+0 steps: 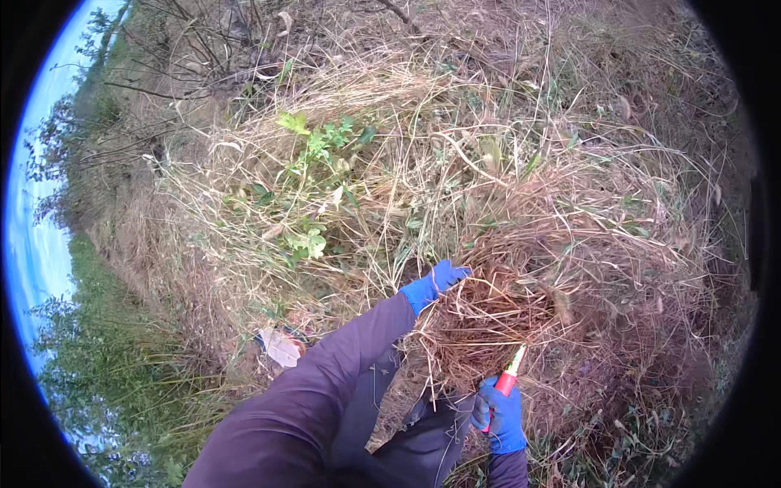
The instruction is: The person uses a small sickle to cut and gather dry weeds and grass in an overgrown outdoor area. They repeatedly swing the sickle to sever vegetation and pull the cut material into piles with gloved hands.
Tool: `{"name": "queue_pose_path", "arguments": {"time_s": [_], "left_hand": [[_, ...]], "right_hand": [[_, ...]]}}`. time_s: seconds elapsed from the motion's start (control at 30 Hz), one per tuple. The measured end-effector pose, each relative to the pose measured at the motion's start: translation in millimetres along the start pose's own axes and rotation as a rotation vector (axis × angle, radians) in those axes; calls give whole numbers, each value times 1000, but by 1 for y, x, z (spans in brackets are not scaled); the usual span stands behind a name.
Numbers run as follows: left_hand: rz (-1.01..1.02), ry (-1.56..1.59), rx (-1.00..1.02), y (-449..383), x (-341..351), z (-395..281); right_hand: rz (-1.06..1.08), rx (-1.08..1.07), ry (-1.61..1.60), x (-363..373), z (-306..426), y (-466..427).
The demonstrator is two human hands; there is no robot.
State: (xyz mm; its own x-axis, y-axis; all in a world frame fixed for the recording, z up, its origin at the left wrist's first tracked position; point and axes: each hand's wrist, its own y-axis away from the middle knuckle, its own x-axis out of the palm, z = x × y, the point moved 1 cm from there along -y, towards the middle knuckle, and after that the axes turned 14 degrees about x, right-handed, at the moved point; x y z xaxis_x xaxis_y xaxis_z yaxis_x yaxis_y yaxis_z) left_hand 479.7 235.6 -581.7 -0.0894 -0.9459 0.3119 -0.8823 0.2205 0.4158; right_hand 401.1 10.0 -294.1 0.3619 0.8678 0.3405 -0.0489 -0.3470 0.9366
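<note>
My left hand (434, 285), in a blue glove, reaches out to the near-left edge of a bundle of dry brown grass (488, 323); its fingertips are partly hidden in the stalks, so its grip cannot be made out. My right hand (501, 412), also in a blue glove, is closed around the red handle (506, 383) of a hand tool. A yellow-green part (517, 360) of the tool runs up from the handle to the bundle's lower right edge, and its far end is hidden in the grass. The bundle lies in front of my legs.
Cut, straw-coloured grass (378, 91) covers the ground ahead. A green leafy plant (320, 143) stands among it. Bare twigs (201, 55) rise at the upper left. A pale object (281, 348) lies left of my left forearm. Green bushes (97, 360) line the left side.
</note>
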Motion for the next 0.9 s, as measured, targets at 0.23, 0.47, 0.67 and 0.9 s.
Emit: {"name": "queue_pose_path", "arguments": {"time_s": [0.23,0.47,0.67,0.9], "left_hand": [[-61,221,38,110,-11,-210],[105,-1041,456,240,-137,-406],[-439,-253,74,250,-159,-514],[354,-1361,869,151,-36,-503]], "right_hand": [[-305,-169,742,108,-19,139],[233,165,562,182,-19,193],[587,120,500,212,-27,197],[316,-49,355,170,-5,205]]}}
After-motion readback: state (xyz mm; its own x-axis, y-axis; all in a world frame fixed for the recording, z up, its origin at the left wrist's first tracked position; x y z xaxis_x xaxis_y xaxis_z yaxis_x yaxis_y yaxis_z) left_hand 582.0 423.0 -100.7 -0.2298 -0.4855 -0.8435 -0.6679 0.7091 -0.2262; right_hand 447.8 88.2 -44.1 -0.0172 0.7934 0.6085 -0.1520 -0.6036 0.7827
